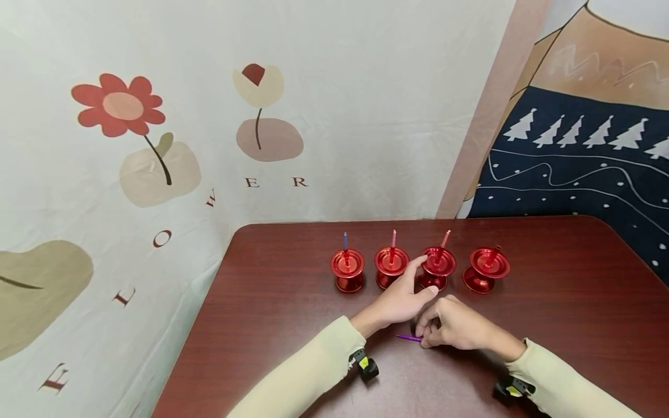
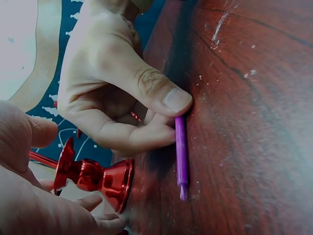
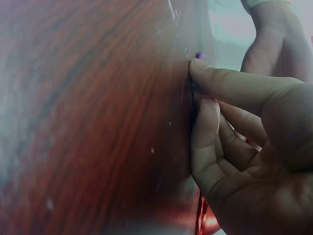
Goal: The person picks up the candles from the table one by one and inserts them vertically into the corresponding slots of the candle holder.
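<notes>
On the table, my right hand [image 1: 456, 325] pinches a slim purple candle [image 2: 181, 154] between thumb and fingers. The candle lies low along the wood, its wick end sticking out to the left in the head view. Most of it shows in the left wrist view; only a tip peeks past the thumb in the right wrist view. My left hand [image 1: 399, 299] reaches to the third red candle holder [image 1: 439, 262], fingers stretched beside its dish and thumb apart. That holder carries a pink candle [image 1: 445, 238]. The rightmost red holder [image 1: 479, 281] has a bare socket.
Left of these stand two more red holders, one with a blue candle [image 1: 345, 241], the other with a pink candle [image 1: 394, 238]. All stand in a row on the dark red wooden table [image 1: 282, 290]. A printed cloth [image 1: 366, 116] hangs behind the far edge.
</notes>
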`<control>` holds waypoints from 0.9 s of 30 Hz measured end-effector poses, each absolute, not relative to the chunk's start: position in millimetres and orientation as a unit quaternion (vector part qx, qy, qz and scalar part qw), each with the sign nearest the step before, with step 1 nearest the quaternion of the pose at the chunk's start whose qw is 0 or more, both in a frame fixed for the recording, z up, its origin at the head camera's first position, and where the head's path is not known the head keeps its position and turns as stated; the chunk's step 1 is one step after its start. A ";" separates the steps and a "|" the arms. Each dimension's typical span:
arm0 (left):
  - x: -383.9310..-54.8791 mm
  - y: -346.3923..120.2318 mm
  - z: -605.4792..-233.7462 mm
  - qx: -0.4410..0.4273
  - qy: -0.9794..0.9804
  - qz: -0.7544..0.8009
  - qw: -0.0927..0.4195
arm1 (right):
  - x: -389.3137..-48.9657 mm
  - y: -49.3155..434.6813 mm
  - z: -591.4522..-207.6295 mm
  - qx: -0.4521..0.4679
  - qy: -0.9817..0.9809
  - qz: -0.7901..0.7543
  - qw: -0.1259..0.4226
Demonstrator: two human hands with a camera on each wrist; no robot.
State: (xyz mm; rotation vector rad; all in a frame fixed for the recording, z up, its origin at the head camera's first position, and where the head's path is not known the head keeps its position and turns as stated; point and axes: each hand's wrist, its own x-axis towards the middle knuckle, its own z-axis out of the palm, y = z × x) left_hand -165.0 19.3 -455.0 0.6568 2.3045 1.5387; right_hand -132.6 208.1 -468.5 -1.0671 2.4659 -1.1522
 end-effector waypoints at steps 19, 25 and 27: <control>-157.0 35.6 -442.8 0.282 0.793 0.511 0.176 | -130.5 261.8 -464.1 -0.361 0.856 -0.353 0.105; -159.0 51.2 -444.4 0.315 0.776 0.509 0.198 | -130.9 281.1 -466.7 -0.393 0.852 -0.337 0.070; -159.9 56.7 -445.5 0.318 0.777 0.503 0.203 | -130.8 287.2 -466.6 -0.403 0.853 -0.328 0.047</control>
